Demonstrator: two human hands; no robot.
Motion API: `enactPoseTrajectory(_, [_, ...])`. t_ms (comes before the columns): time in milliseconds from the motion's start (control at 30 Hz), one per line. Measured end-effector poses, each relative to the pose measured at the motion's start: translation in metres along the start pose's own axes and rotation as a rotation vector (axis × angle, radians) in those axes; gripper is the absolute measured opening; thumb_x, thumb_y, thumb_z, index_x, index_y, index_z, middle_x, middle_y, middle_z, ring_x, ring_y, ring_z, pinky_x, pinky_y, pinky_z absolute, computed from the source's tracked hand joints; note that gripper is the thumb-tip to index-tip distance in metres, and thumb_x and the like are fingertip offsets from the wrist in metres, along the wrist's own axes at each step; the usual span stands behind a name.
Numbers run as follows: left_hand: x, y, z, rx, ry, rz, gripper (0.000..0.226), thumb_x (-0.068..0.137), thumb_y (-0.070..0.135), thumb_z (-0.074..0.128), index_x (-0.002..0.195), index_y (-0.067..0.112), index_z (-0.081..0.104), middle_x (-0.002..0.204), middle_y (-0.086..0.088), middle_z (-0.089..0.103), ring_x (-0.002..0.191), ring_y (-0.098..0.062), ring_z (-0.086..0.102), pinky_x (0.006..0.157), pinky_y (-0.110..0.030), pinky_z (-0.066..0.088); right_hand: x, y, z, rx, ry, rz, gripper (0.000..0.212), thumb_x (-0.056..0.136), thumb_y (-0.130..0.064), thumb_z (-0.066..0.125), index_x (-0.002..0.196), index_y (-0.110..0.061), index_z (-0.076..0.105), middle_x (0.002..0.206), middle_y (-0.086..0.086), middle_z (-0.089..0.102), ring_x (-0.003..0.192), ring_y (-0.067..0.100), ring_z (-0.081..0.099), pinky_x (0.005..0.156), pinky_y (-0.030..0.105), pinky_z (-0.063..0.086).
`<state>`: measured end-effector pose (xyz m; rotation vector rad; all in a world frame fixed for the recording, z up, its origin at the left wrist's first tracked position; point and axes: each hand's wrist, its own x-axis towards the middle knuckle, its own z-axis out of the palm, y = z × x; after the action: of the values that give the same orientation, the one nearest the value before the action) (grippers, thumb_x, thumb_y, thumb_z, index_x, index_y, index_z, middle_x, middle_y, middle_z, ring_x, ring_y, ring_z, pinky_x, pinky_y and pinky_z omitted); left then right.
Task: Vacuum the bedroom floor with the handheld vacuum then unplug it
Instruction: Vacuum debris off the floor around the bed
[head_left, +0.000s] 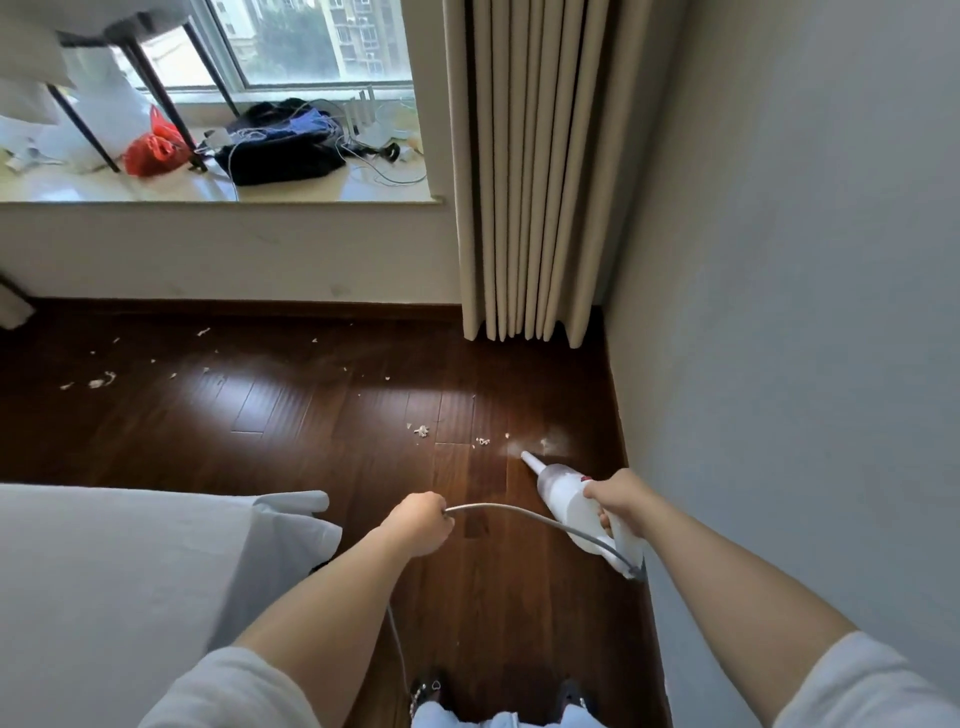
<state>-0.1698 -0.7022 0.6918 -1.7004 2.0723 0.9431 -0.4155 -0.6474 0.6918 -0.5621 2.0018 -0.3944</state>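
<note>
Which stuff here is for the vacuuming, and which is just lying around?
For the job:
white handheld vacuum, gripped by the right hand
grey power cord, held by the left hand
white paper scraps on the dark wooden floor

Just lying about:
red plastic bag
dark bundled clothing
beige pleated curtain

Floor (291, 415) glossy dark wood; vacuum (566, 499) smooth white plastic

My vacuum (576, 501) white, red button I think; cord (519, 512) grey. Floor (260, 415) dark brown wood grain, scraps (421, 430) white. Curtain (524, 171) beige, wall (805, 260) pale grey, bedsheet (104, 571) grey-white.
</note>
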Motion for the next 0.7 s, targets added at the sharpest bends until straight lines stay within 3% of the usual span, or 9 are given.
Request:
enactPoseTrajectory(133, [-0.007, -0.031, -0.008, -0.022, 0.024, -0.071, 0.028, 0.097, 0.024, 0.046, 0.114, 0.008, 0.061, 0.092, 0.000, 0.056, 0.077, -0.011, 0.050, 0.054, -0.014, 0.037, -0.001, -0.020, 0.031, -0.024, -0.026, -0.044, 0.028, 0.094, -0.021, 0.054, 0.112, 0.001, 0.057, 0.080, 0.011, 0.057, 0.074, 0.020, 0.058, 0.068, 0.030, 0.047])
enactPoseTrajectory(267, [-0.010, -0.049, -0.014, -0.007, 0.022, -0.116, 0.028, 0.097, 0.024, 0.045, 0.115, 0.008, 0.060, 0.106, -0.007, 0.063, 0.081, -0.012, 0.051, 0.067, -0.019, 0.041, 0.001, -0.033, 0.048, -0.014, -0.056, -0.061, 0.033, 0.095, -0.023, 0.056, 0.116, 0.003, 0.058, 0.092, 0.012, 0.061, 0.085, 0.024, 0.063, 0.078, 0.034, 0.051])
enactPoseTrajectory(433, [-0.006, -0.052, -0.022, -0.002, 0.020, -0.120, 0.029, 0.098, 0.024, 0.045, 0.116, 0.007, 0.060, 0.110, -0.008, 0.063, 0.082, -0.013, 0.051, 0.065, -0.018, 0.041, -0.001, -0.035, 0.067, -0.039, -0.071, -0.045, 0.034, 0.096, -0.026, 0.054, 0.120, -0.002, 0.055, 0.114, 0.014, 0.060, 0.108, 0.029, 0.060, 0.082, 0.033, 0.049])
enactPoseTrajectory(533, [0.000, -0.041, -0.024, -0.002, 0.009, -0.094, 0.028, 0.098, 0.023, 0.045, 0.116, 0.007, 0.060, 0.106, -0.008, 0.063, 0.082, -0.013, 0.052, 0.062, -0.017, 0.040, 0.002, -0.027, 0.061, -0.033, -0.047, -0.038, 0.029, 0.096, -0.026, 0.054, 0.114, -0.003, 0.055, 0.109, 0.013, 0.061, 0.103, 0.028, 0.062, 0.077, 0.031, 0.048])
enactPoseTrajectory(600, [0.001, -0.031, -0.024, 0.006, -0.006, -0.079, 0.029, 0.098, 0.023, 0.044, 0.115, 0.006, 0.060, 0.100, -0.007, 0.060, 0.083, -0.015, 0.054, 0.058, -0.017, 0.039, 0.005, -0.021, 0.050, -0.005, -0.038, -0.033, 0.023, 0.094, -0.024, 0.056, 0.105, -0.004, 0.055, 0.091, 0.011, 0.059, 0.082, 0.023, 0.061, 0.069, 0.030, 0.046])
enactPoseTrajectory(700, [0.003, -0.010, -0.018, 0.024, -0.025, -0.038, 0.029, 0.098, 0.023, 0.043, 0.113, 0.005, 0.060, 0.107, -0.010, 0.063, 0.096, -0.023, 0.061, 0.069, -0.024, 0.043, 0.011, -0.007, 0.027, 0.024, -0.006, -0.005, 0.018, 0.092, -0.021, 0.058, 0.097, -0.004, 0.054, 0.069, 0.006, 0.048, 0.058, 0.017, 0.046, 0.059, 0.029, 0.043])
